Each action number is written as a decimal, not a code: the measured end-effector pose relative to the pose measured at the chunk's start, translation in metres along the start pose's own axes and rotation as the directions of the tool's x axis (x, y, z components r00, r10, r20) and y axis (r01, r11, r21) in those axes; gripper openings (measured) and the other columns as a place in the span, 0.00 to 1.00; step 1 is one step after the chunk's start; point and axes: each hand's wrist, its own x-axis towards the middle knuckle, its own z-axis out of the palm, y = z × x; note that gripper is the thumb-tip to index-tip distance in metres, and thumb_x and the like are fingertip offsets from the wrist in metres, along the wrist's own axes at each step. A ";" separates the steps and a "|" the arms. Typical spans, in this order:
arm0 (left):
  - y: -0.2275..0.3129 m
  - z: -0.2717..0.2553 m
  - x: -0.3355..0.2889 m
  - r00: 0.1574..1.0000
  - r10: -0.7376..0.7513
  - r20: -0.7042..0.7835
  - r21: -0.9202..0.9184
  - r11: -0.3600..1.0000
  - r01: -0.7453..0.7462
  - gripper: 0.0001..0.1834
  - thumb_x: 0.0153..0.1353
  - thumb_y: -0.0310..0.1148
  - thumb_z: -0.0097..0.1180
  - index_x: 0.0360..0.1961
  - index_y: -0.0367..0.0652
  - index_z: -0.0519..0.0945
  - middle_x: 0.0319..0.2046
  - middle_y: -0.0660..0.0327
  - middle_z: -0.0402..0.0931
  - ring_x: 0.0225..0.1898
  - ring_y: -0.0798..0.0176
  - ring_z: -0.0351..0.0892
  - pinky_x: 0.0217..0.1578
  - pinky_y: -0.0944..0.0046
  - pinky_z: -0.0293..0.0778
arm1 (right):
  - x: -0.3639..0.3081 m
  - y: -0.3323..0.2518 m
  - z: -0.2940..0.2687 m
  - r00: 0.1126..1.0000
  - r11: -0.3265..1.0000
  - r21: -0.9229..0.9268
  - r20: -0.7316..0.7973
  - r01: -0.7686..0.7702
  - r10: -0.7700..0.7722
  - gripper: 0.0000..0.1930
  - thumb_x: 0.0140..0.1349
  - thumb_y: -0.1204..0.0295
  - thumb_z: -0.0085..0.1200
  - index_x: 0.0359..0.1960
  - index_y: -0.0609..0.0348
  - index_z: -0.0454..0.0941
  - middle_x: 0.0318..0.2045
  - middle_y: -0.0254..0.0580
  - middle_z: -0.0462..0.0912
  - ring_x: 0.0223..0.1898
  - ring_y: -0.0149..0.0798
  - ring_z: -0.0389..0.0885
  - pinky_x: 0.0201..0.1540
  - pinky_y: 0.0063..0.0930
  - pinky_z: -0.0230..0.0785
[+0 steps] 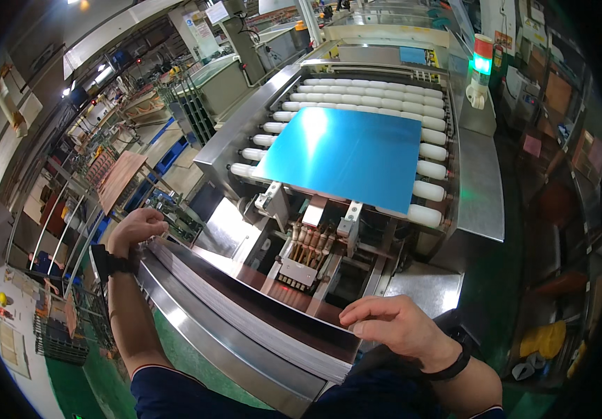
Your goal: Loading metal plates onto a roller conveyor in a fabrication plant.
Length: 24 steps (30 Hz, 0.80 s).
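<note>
A thick stack of thin dark sheets [259, 307] lies on a steel ledge [224, 349] in front of me. My left hand [135, 228] rests on the stack's far left corner, fingers curled over its edge. At the near right corner, my right hand [395, 325] pinches the edge of the top sheet. Both wrists wear black bands. Beyond the stack, a glossy blue panel [350, 155] lies flat on a conveyor of white rollers [427, 188], apart from both hands.
A steel machine frame [479, 181] surrounds the roller bed, with a copper-coloured feed mechanism [308, 244] between the stack and the rollers. A green signal lamp [482, 63] glows at the back right. Racks with boards [116, 181] stand to the left on the green floor [182, 349].
</note>
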 end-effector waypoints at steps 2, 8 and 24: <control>-0.005 0.002 0.001 1.000 0.006 -0.025 0.007 1.000 -0.006 0.22 0.57 0.41 0.71 0.46 0.35 0.85 0.37 0.59 0.85 0.40 0.65 0.83 0.44 0.64 0.78 | -0.001 0.003 0.001 1.000 1.000 -0.003 0.023 0.001 -0.001 0.12 0.66 0.73 0.61 0.49 0.64 0.86 0.47 0.38 0.86 0.47 0.30 0.82 0.52 0.25 0.73; -0.010 0.002 0.002 0.999 0.031 -0.040 0.025 0.999 -0.030 0.22 0.58 0.43 0.71 0.45 0.35 0.86 0.37 0.60 0.85 0.40 0.65 0.83 0.44 0.63 0.78 | -0.003 0.004 0.005 0.996 0.998 -0.063 0.094 0.015 -0.009 0.15 0.67 0.71 0.61 0.53 0.63 0.84 0.48 0.37 0.85 0.49 0.31 0.83 0.53 0.25 0.74; -0.007 0.004 0.001 0.997 0.038 -0.066 0.010 0.999 -0.037 0.27 0.58 0.44 0.73 0.50 0.33 0.84 0.41 0.56 0.86 0.44 0.62 0.84 0.48 0.62 0.79 | -0.008 0.008 0.008 0.980 0.977 -0.175 0.173 0.124 -0.094 0.18 0.68 0.66 0.61 0.56 0.61 0.82 0.52 0.40 0.83 0.53 0.34 0.81 0.56 0.29 0.74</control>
